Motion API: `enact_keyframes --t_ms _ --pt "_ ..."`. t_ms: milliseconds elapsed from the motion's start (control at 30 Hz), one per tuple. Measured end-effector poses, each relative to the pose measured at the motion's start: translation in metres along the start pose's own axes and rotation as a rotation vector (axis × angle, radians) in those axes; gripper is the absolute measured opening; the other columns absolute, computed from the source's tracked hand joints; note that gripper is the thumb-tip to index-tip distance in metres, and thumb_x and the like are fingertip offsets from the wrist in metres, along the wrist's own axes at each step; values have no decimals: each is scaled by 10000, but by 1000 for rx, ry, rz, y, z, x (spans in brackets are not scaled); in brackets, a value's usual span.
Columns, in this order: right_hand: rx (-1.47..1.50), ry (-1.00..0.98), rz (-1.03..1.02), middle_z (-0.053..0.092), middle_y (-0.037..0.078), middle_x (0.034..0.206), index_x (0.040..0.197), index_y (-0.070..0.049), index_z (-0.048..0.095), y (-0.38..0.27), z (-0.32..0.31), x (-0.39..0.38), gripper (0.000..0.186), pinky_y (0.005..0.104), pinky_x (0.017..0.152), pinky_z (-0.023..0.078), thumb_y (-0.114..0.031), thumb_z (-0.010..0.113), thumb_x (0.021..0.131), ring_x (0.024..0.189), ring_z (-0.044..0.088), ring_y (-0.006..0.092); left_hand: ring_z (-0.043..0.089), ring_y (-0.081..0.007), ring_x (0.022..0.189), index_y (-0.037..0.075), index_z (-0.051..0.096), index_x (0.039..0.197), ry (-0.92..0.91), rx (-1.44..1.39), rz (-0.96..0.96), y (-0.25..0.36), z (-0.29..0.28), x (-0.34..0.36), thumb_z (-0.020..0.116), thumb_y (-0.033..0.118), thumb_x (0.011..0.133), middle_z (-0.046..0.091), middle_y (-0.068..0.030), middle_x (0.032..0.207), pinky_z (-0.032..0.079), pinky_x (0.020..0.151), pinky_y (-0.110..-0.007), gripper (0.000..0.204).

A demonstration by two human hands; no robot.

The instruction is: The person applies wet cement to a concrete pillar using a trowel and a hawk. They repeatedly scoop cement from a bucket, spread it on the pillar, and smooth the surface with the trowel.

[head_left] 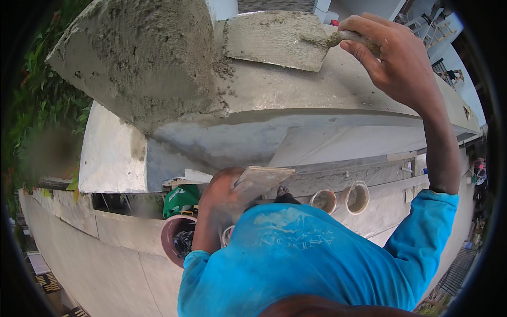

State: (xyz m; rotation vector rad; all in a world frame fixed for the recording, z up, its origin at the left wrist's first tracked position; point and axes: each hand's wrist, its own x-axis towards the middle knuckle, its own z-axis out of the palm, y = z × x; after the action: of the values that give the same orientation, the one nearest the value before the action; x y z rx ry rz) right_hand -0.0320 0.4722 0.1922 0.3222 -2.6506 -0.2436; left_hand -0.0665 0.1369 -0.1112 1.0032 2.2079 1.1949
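Note:
My right hand (pixel 378 62) grips the handle of a trowel (pixel 274 39), whose broad, mortar-smeared blade lies on or just over the concrete ledge (pixel 327 87) at the upper middle. To the blade's left rises a wedge-shaped mass (pixel 140 63) coated in rough wet mortar, with crumbs along its base. Lower down, my left hand (pixel 222 190), partly blurred, holds a flat, mortar-stained board (pixel 264 177) beside my blue shirt, below the ledge's front face.
Below are a pink bucket (pixel 169 242), two smaller pails (pixel 323 199) (pixel 355 198) and a green sack (pixel 179 199) on or beside a concrete walkway (pixel 121 269). Dense foliage (pixel 45 90) borders the left. A white building wall (pixel 459 58) stands at upper right.

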Motion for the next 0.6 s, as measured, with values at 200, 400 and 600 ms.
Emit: enact_keyframes --t_ms 200,400,600 --pt "375 -287 96 712 87 1074 1210 -55 687 99 -20 9 449 348 793 546 -437 675 974 949 676 191 645 -454 998 17 708 1145 41 51 58 0 -1 -1 708 236 889 706 -241 1085 523 870 -459 336" --pt "357 -382 -48 709 122 1066 1160 -18 702 63 -17 24 451 360 841 562 -422 688 960 983 675 217 646 -455 1008 25 718 1156 108 -4 -36 -2 1 -17 723 238 879 709 -237 1105 524 877 -455 349" --pt "366 -240 -158 723 147 1028 1141 7 717 35 7 29 429 368 843 553 -385 695 967 948 682 235 652 -450 1005 27 721 1164 123 -4 -25 -2 1 -21 727 227 880 710 -241 1103 526 880 -451 347"
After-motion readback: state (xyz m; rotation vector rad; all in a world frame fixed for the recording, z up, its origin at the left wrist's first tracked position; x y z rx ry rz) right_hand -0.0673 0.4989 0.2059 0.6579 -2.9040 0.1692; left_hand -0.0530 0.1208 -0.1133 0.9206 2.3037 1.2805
